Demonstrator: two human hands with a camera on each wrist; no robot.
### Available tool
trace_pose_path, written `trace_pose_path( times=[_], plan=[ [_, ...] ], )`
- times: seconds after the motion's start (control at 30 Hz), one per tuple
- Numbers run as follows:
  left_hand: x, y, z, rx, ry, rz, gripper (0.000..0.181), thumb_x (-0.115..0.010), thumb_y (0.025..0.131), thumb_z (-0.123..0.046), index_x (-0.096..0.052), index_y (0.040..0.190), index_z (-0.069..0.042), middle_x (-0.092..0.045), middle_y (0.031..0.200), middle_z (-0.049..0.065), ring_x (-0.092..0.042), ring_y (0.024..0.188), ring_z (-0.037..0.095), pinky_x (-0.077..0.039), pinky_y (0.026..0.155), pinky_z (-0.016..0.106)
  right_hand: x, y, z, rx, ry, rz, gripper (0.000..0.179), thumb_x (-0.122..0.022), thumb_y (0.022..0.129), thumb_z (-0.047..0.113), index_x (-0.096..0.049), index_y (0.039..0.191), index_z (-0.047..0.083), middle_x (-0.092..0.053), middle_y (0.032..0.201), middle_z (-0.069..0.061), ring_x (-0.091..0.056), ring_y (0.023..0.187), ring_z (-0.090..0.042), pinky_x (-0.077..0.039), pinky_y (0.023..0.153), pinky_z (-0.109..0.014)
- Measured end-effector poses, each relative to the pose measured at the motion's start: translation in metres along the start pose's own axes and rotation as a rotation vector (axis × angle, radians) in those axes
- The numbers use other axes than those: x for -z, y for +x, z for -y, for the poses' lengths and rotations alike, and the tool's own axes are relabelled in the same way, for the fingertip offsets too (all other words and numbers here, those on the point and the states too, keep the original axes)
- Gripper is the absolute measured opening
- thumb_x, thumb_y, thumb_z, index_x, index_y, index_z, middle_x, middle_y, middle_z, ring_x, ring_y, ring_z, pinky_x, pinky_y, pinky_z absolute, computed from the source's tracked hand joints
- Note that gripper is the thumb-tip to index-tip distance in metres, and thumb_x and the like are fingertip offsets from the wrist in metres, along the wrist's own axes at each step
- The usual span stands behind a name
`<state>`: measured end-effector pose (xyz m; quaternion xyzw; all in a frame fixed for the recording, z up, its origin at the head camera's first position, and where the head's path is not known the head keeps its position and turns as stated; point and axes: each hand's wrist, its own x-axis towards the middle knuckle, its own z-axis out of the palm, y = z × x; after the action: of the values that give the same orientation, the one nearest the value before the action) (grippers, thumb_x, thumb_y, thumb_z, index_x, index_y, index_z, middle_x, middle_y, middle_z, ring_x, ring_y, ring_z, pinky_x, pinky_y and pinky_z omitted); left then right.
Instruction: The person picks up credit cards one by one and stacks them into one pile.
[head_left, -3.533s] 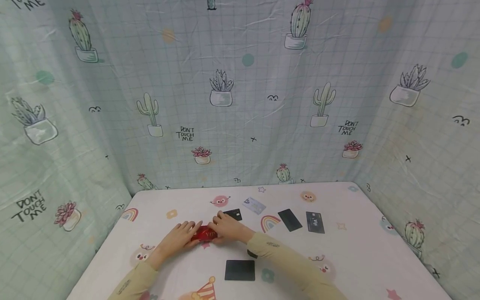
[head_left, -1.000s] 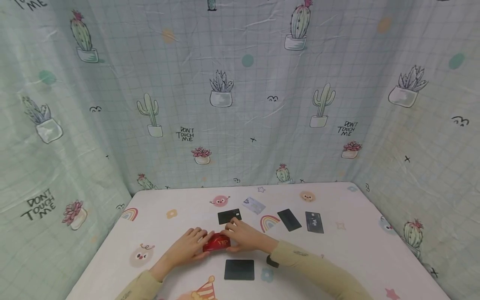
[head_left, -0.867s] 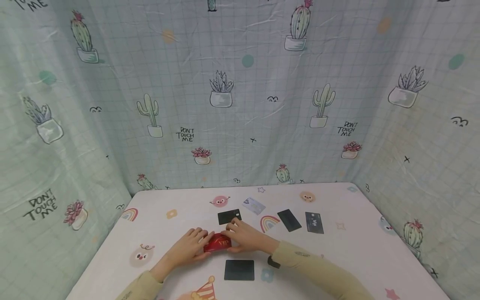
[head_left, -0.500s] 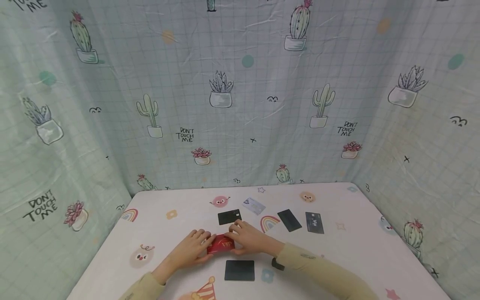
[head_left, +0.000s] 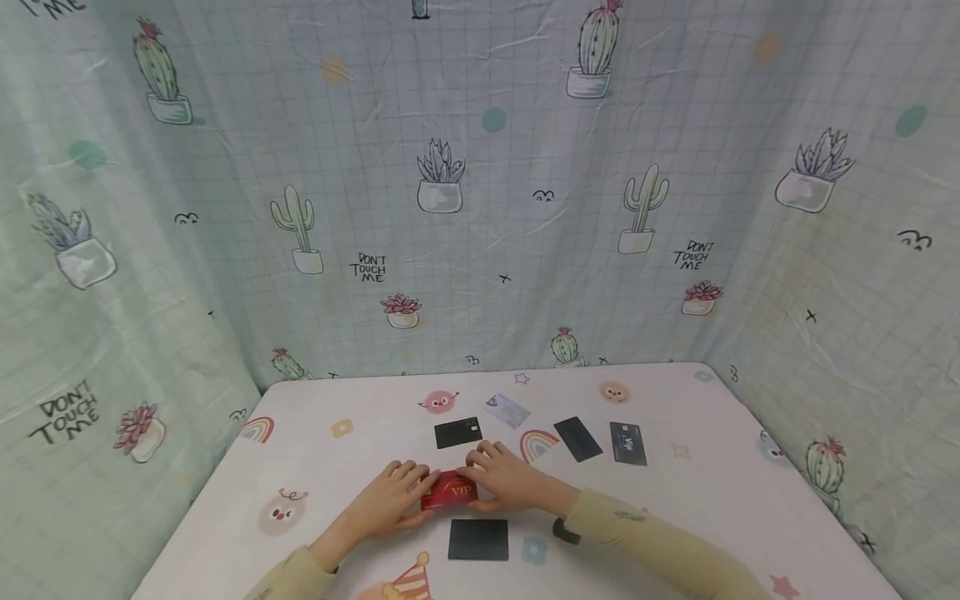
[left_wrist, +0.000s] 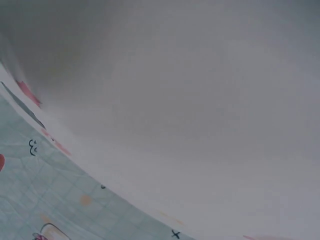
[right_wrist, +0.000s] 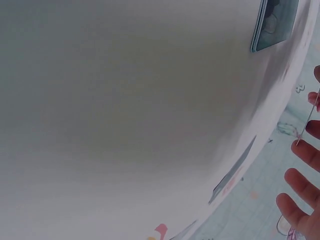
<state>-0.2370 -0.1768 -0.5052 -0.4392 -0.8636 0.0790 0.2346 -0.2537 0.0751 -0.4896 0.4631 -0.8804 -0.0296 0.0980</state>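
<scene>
In the head view a red card [head_left: 450, 492] with gold VIP lettering is held by both hands above the table, slightly bowed. The left hand [head_left: 390, 502] pinches its left end, fingers over the top edge and thumb below. At the other end the right hand [head_left: 513, 482] pinches it the same way. Fingers [right_wrist: 306, 155] and the thin card edge show at the right border of the right wrist view. Just nearer than the red card lies a dark stack of cards [head_left: 478, 540], whose layered edges [right_wrist: 255, 30] show in the right wrist view. The left wrist view shows neither hand.
Behind the hands lie a black card [head_left: 458, 432] with a chip and a silver card [head_left: 507, 411]. Farther right are a plain black card [head_left: 578, 439] and a dark grey VIP card [head_left: 628, 443]. A cactus-print curtain [head_left: 487, 250] surrounds the patterned white table [head_left: 337, 458].
Both hands have shifted right and nearer the person, carrying the red card toward the dark stack. The black card behind, partly covered earlier by the right hand, is now fully seen.
</scene>
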Motion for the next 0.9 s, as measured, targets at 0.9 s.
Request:
trace_pose_path(
  times=[0.9],
  plan=[
    [0.005,0.004,-0.016,0.005,-0.083,0.045,0.053,-0.054,0.081,-0.050,-0.050,0.124,-0.019,-0.055,0.107,-0.003,-0.049,0.095,0.013,-0.042,0.086,0.036,0.001,-0.022,0.001,0.003,0.005,0.003,0.051,-0.047,0.083,0.055,-0.045,0.126,0.028,-0.048,0.114,0.006,-0.040,0.105,-0.013,-0.040,0.088,-0.029]
  ],
)
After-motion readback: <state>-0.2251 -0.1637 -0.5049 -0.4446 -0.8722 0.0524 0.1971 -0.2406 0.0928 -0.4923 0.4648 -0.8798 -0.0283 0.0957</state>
